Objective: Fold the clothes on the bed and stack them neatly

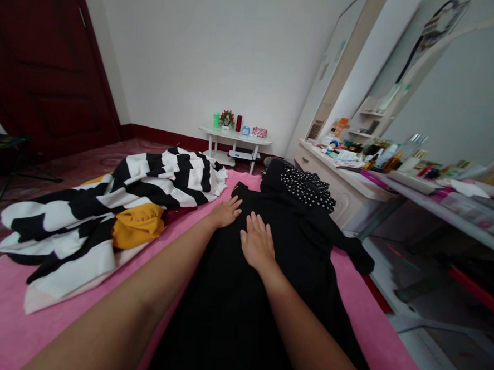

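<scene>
A long black garment (232,296) lies spread over a pink cover (372,321), one dark sleeve (352,247) reaching out to the right. My left hand (227,212) rests flat on its upper left edge, fingers stretched forward. A little nearer and to the right, my right hand (258,240) presses flat on the black cloth with its fingers together and straight. Neither hand grips anything. Black-and-white striped clothing (155,174) is heaped on the left, with a mustard-yellow piece (139,226) showing from it. Beyond the garment's far end lies a black polka-dot cloth (308,186).
Against the far wall stands a small white table (233,134) with a green cup (216,120), a flower pot (226,118) and other items. A dresser (332,168) crowded with bottles is on the right, beside a grey-edged table (458,214). A dark red door (49,55) is at left.
</scene>
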Demonstrator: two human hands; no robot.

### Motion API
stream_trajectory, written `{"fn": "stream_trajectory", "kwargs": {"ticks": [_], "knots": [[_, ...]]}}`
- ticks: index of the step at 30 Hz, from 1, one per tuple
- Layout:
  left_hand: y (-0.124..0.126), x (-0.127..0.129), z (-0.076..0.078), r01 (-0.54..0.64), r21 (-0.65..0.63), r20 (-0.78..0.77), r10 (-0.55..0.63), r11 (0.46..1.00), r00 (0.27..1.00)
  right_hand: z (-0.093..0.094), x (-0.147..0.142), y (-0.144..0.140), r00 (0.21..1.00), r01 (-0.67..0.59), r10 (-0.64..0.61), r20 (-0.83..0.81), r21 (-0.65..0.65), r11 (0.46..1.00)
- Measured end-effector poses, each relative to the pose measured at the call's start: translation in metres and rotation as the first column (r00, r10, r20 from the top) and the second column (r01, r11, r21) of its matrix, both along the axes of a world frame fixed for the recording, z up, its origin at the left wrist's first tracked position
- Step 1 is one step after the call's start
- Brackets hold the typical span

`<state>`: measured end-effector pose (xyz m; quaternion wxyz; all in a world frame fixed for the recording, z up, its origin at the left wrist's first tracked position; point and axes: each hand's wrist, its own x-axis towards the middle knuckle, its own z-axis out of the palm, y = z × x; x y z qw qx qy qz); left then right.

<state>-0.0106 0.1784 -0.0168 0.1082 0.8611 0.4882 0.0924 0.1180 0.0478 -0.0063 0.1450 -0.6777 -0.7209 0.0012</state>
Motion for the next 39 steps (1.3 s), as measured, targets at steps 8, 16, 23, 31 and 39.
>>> {"fn": "stream_trajectory", "kwargs": {"ticks": [8, 16, 23, 31, 39], "knots": [[-0.072, -0.023, 0.01, -0.064, 0.012, -0.042, 0.064, 0.998, 0.997, 0.003, -0.006, -0.016, 1.0, 0.031, -0.031, 0.0, -0.012, 0.999], [-0.129, -0.002, 0.046, -0.08, 0.157, -0.045, 0.088, 0.984, 0.995, 0.014, 0.0, -0.087, 0.987, -0.148, 0.142, -0.07, -0.094, 0.985], [-0.168, 0.02, 0.017, 0.016, 0.188, 0.086, -0.033, 0.982, 0.996, 0.038, 0.066, -0.128, 0.769, -0.353, 0.217, -0.601, -0.117, 0.928], [-0.165, 0.017, 0.008, 0.005, 0.197, 0.138, -0.033, 0.98, 0.99, 0.04, 0.209, -0.089, -0.115, 0.419, -0.292, -0.95, -0.313, 0.852], [-0.167, 0.016, 0.007, -0.009, 0.21, 0.172, -0.028, 0.978, 0.985, 0.049, 0.242, -0.058, -0.067, 0.631, -0.215, -0.974, -0.208, 0.747]]}}
